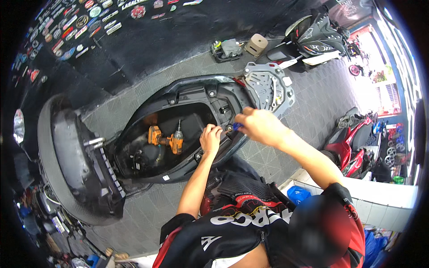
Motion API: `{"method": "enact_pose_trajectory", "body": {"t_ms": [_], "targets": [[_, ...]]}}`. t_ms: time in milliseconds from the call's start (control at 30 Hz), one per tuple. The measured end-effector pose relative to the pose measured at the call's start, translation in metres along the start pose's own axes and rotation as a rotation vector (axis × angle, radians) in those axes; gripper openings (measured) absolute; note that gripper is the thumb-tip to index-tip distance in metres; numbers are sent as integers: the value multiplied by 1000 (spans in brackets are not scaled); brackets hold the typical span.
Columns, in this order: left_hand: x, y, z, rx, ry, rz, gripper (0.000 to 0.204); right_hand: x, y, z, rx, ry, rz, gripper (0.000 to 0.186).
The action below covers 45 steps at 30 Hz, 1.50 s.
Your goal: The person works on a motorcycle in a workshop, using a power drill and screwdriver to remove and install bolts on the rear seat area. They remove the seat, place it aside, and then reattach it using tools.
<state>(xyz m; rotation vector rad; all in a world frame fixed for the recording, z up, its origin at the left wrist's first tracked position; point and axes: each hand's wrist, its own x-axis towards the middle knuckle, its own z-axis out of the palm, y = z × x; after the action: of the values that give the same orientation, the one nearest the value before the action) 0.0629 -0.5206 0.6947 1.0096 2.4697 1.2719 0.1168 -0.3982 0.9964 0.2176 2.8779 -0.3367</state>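
Observation:
A scooter's under-seat storage bucket (196,79) lies uncovered in front of me, with its seat (47,147) tipped up at the left. My right hand (260,127) is closed around what looks like a blue-handled screwdriver (237,127), above the rear rim of the bucket. Only part of the blue handle shows, pointing left toward my other hand. My left hand (211,139) is at the bucket's near right edge, its fingers drawn together near the tool's end. What they pinch is too small to make out. An orange cordless drill (176,142) rests inside the bucket.
Behind the bucket, a grey rear rack (263,85) carries a wrench (274,94). A tool tray (227,50) and a beige stool (256,45) stand along the dark wall. Other scooters include a dark one (317,40) at the far right and a red one (351,143).

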Motion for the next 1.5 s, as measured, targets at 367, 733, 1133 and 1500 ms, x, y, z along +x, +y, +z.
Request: {"method": "enact_pose_trajectory", "body": {"t_ms": [367,733,1133,1500], "targets": [[12,-24,-54,77,121,-293,26,43,38,31,200,343,180,26],[-76,-174,-191,730,312,-748,20,42,57,76,187,386,233,28],[115,-27,28,-757,-74,-440,62,43,24,80,83,366,236,27],[100,7,21,-553,2,-509,56,43,41,98,97,296,185,30]]}}
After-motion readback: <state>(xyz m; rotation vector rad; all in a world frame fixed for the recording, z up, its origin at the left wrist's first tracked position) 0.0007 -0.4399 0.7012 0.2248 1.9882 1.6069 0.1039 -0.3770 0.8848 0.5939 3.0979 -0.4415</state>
